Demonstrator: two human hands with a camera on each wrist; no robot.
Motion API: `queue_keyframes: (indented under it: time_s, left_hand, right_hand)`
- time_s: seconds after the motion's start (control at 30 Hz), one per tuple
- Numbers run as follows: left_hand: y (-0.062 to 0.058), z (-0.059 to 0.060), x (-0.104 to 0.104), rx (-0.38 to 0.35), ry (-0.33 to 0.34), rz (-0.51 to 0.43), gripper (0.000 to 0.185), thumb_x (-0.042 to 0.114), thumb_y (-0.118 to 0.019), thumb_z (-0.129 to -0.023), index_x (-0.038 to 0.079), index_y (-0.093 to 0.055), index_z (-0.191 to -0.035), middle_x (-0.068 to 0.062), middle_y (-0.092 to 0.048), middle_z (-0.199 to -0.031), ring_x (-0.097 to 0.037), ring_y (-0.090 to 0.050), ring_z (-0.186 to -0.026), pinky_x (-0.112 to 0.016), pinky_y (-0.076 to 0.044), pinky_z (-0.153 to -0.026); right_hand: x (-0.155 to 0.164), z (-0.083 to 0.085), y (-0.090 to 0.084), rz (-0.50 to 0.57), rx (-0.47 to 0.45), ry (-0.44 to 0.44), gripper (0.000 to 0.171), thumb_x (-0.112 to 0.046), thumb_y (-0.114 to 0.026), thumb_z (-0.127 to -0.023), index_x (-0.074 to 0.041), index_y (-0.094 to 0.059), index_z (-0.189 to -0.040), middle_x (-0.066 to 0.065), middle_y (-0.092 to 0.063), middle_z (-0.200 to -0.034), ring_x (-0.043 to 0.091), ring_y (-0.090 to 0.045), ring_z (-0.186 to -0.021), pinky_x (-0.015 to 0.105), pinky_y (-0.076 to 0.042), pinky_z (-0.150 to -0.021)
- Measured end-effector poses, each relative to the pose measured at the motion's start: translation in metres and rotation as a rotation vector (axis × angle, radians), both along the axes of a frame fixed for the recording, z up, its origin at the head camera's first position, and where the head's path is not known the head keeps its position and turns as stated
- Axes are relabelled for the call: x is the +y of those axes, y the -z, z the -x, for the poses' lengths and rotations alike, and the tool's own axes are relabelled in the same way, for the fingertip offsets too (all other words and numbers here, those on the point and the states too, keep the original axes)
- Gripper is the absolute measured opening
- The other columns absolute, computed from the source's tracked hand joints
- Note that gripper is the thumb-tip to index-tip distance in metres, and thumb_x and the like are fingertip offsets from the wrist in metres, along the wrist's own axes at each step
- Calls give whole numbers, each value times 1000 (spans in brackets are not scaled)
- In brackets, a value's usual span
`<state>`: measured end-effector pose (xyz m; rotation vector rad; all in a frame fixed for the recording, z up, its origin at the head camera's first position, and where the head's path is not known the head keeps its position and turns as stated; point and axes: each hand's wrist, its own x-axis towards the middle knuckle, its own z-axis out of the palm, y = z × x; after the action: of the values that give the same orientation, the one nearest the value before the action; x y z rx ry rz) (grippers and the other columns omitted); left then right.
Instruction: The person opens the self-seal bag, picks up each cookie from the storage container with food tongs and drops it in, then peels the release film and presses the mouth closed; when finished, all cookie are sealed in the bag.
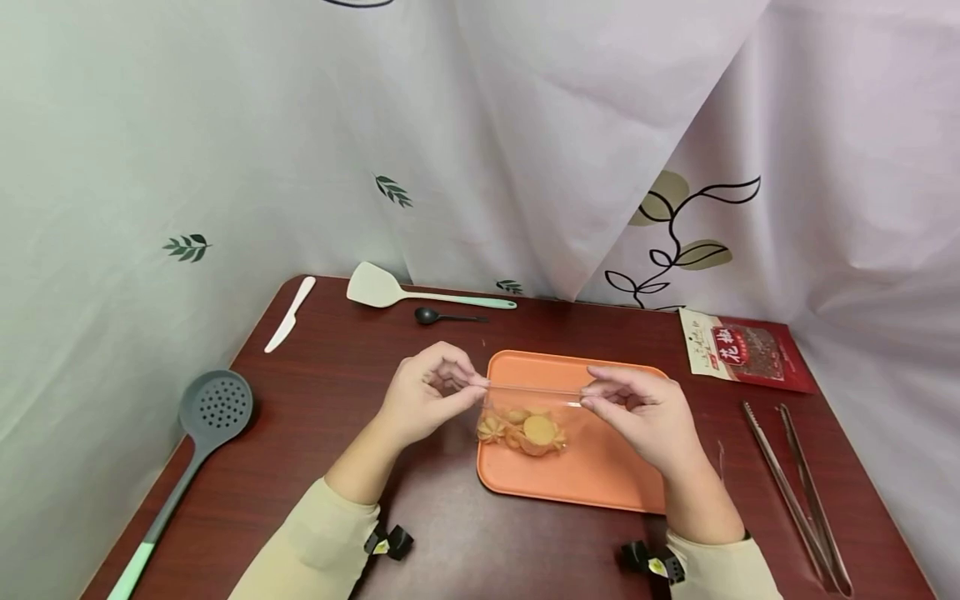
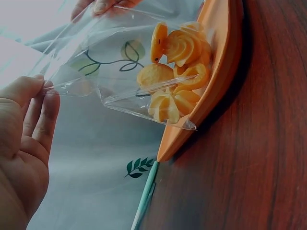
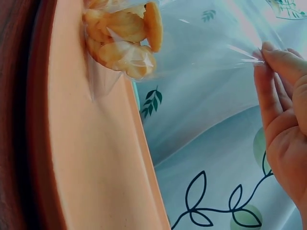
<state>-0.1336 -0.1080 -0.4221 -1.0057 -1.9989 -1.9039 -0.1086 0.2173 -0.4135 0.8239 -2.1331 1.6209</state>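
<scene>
A clear plastic bag (image 2: 117, 88) is stretched by its top edge between both hands. My left hand (image 1: 429, 396) pinches one top corner between thumb and fingers. The opposite corner is pinched by my right hand (image 1: 637, 412). Several yellow cookies (image 1: 528, 431), some with swirled or ridged shapes, lie at the bottom of the bag. In both wrist views the bag's lower end touches the orange tray (image 1: 585, 483), with the cookies toward its left side.
A grey slotted skimmer (image 1: 216, 408) and a white knife (image 1: 291, 315) lie left. Behind are a cream spatula (image 1: 375, 286) and a small black spoon (image 1: 427, 316). A red-and-white spice packet (image 1: 750, 350) and metal tongs (image 1: 798, 500) lie right. A patterned curtain (image 1: 450, 150) hangs behind the table.
</scene>
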Motion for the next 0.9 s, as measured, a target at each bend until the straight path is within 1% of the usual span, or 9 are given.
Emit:
queue_keyframes:
  time_s: [0.07,0.13,0.27,0.33,0.43,0.53,0.63,0.8,0.9]
  left_hand:
    - [-2,-1,0,-37,-6,46,34,-15,-80,-85,2,-61,-108,-15,-79,-90,-16,-77,-79,-28,-61,-62]
    - [-6,-4,1,-51,-44,130,37,-13,-79,-87,4,-60,-114,-8,-79,-92,-15,-75,-81,-27,-59,-58]
    - [-16,-14,6,-3,-148,321,39,-5,-73,-86,12,-63,-121,6,-73,-99,-12,-68,-89,-25,-50,-48]
    - [-20,-17,11,83,-200,384,38,1,-71,-84,13,-65,-120,6,-71,-102,-11,-66,-93,-28,-52,-51]
    - [-25,-21,21,253,-298,481,34,11,-75,-83,11,-68,-117,3,-71,-102,-16,-66,-96,-36,-58,-74]
    - [-30,-24,35,432,-416,611,33,23,-80,-84,11,-71,-113,0,-72,-103,-21,-67,-98,-47,-53,-97]
    - [-38,-26,53,514,-476,757,27,27,-82,-86,14,-75,-107,2,-74,-98,-22,-70,-95,-55,-48,-108]
    - [-54,-24,78,461,-451,1020,10,33,-82,-91,23,-79,-91,11,-75,-82,-13,-73,-81,-54,-45,-115]
    - [-62,-20,88,416,-412,1120,10,34,-80,-92,28,-80,-84,16,-68,-70,-8,-70,-71,-47,-53,-106]
  right_hand:
    - [0,-1,1,-8,-6,14,49,32,-79,-73,7,-76,-115,14,-80,-91,6,-77,-84,20,-61,-64]
    - [0,-1,2,-17,-10,26,47,30,-80,-75,7,-77,-115,13,-80,-90,6,-77,-82,20,-60,-63]
    - [0,-1,1,-25,-15,63,43,27,-81,-75,6,-77,-113,13,-80,-88,6,-76,-78,19,-58,-61]
    - [2,-1,0,-22,-23,73,42,26,-82,-76,6,-77,-112,13,-79,-87,6,-76,-78,19,-59,-62]
    - [3,-1,-1,-21,-33,74,40,26,-82,-76,6,-77,-111,12,-80,-87,6,-76,-79,19,-59,-62]
    - [3,-1,-3,-31,-28,73,41,26,-82,-76,5,-78,-112,12,-80,-87,6,-76,-79,19,-59,-61]
    - [2,-2,-3,-32,-28,66,41,25,-82,-76,5,-78,-112,13,-80,-88,6,-76,-79,19,-59,-62]
    - [-2,-2,-3,-20,-16,57,40,25,-82,-76,7,-77,-111,15,-79,-87,6,-76,-79,19,-60,-63]
    - [-5,-3,-3,-16,0,62,40,26,-82,-75,6,-78,-110,16,-79,-85,5,-76,-78,19,-60,-63]
